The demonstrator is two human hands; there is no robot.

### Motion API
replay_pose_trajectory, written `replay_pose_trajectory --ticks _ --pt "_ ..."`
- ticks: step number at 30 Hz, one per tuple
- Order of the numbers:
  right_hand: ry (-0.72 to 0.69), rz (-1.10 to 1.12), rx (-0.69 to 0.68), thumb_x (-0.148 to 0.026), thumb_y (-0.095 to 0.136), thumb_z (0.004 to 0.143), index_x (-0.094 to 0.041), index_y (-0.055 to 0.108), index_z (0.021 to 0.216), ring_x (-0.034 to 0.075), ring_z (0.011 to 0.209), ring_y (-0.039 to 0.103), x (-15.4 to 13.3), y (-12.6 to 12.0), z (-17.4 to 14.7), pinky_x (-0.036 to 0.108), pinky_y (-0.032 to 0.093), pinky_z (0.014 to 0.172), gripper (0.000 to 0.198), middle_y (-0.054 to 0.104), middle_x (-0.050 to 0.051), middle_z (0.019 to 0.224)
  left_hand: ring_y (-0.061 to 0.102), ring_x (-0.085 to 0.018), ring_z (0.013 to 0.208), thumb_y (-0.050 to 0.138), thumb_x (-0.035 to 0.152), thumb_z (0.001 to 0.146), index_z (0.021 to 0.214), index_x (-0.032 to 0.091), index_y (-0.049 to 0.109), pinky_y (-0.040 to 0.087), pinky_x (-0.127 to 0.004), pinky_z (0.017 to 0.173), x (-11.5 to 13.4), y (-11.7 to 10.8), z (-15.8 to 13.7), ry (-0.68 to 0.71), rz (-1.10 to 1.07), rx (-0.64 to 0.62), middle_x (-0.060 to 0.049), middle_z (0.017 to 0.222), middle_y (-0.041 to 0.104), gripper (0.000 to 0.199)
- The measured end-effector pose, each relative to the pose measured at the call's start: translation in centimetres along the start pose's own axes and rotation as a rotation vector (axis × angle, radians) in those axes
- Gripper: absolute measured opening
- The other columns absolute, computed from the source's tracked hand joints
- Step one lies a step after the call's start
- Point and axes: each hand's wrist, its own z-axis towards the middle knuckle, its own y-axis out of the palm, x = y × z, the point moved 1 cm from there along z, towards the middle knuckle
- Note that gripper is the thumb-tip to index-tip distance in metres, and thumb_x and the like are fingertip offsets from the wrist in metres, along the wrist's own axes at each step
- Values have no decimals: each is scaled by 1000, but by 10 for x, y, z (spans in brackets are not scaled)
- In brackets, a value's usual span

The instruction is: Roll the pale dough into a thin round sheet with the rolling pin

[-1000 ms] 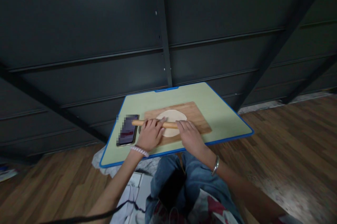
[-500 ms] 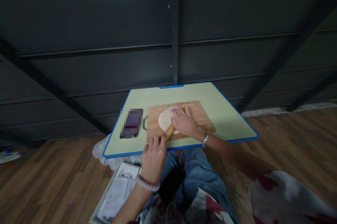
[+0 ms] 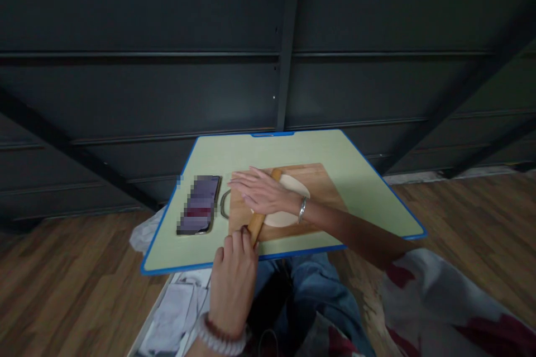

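Wooden rolling pin [image 3: 257, 223], slanting over the left part of a flat dough round [image 3: 281, 219] on a wooden cutting board [image 3: 329, 195]; likely light, stiff, best held by its ends; left hand [image 3: 234, 273] curled round near end, right hand [image 3: 266, 192] flat atop, fingers outstretched.

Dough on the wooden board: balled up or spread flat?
Spread flat: the dough shows as a thin, pale round on the wooden board, partly hidden by the right hand and rolling pin.

Left hand [image 3: 233, 270] curled, seemingly gripping; right hand [image 3: 264, 190] flat.
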Motion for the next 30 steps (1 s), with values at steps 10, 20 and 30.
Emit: replay_pose_trajectory --ticks 10,20,30 --pt "124 169 -82 -42 26 99 -14 43 134 23 136 33 4 10 43 48 24 111 48 45 13 142 53 -22 83 32 26 97 93 16 54 45 -32 69 -17 2 16 -68 -172 -114 -7 87 53 24" --pt "252 77 -1 -34 32 99 -15 54 117 23 131 40 -4 12 38 49 28 107 34 56 12 131 55 -22 88 29 27 98 106 13 51 47 -32 72 -14 -2 9 -97 -94 -130 -9 93 55 28" --pt "142 -12 80 -21 39 93 -9 52 129 21 135 34 -2 -4 -46 41 21 114 41 50 12 139 56 -18 84 34 13 93 141 13 24 48 -26 64 9 -3 -16 25 -124 -28 -7 97 54 49"
